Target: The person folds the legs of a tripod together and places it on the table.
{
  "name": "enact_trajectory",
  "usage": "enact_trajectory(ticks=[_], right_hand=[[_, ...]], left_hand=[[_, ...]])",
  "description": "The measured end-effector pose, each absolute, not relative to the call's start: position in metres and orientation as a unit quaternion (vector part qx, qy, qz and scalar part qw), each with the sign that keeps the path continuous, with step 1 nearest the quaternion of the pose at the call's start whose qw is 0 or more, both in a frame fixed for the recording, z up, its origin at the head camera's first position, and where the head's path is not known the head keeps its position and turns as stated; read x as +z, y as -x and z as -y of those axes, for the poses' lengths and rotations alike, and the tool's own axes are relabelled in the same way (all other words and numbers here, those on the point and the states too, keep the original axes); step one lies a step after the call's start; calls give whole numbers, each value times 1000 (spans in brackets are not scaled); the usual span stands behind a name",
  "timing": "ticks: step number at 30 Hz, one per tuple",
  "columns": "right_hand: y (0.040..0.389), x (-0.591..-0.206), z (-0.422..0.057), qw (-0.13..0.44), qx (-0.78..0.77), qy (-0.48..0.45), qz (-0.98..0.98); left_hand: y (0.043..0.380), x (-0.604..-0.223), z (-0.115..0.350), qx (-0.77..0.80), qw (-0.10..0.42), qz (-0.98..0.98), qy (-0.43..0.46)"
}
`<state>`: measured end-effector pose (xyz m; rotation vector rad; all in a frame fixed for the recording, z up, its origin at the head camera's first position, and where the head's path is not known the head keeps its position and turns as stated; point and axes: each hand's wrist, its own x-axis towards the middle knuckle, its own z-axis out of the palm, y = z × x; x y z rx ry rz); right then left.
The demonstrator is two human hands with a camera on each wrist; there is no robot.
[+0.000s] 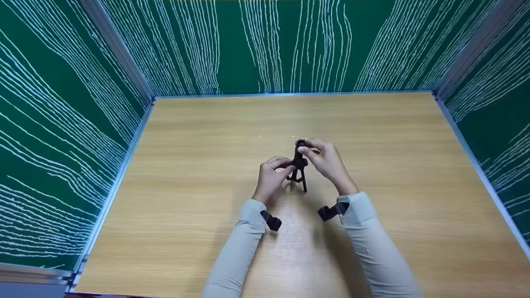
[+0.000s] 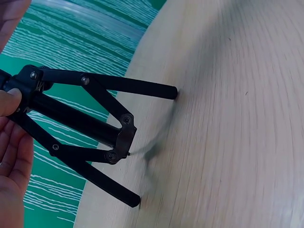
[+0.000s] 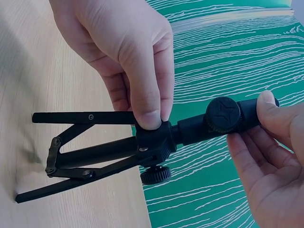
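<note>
A small black tripod (image 1: 304,179) stands with its legs spread near the middle of the table. At the hub where the legs meet, my left hand (image 1: 271,177) pinches it between thumb and fingers, which the right wrist view shows closely. My right hand (image 1: 328,162) grips the top end of the post with thumb and fingers. Between the two hands sits a round knob (image 3: 222,114) marked with a star. A smaller ridged knob (image 3: 156,175) sticks out below the hub. In the left wrist view, hinged braces (image 2: 107,100) join the legs to the centre tube (image 2: 73,118).
The wood-grain table (image 1: 198,136) has a few tiny pale specks beyond the hands. Green panels (image 1: 236,54) with wavy white lines enclose the back and sides, edged by metal rails. A black camera (image 1: 272,221) hangs at the left wrist, another camera (image 1: 329,212) at the right.
</note>
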<state>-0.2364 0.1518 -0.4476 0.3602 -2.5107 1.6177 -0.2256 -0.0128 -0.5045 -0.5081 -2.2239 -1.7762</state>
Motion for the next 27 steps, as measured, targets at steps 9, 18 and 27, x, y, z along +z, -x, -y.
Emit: enact_trajectory(ticks=[9, 18, 27], right_hand=[[238, -447, -150, 65, 534, -125, 833], [238, -447, -150, 57, 548, -125, 825], [237, -450, -150, 42, 577, -116, 808]], left_hand=[[233, -516, 12, -615, 123, 761, 166], [228, -507, 15, -620, 118, 758, 164], [229, -510, 13, -621, 114, 759, 158]])
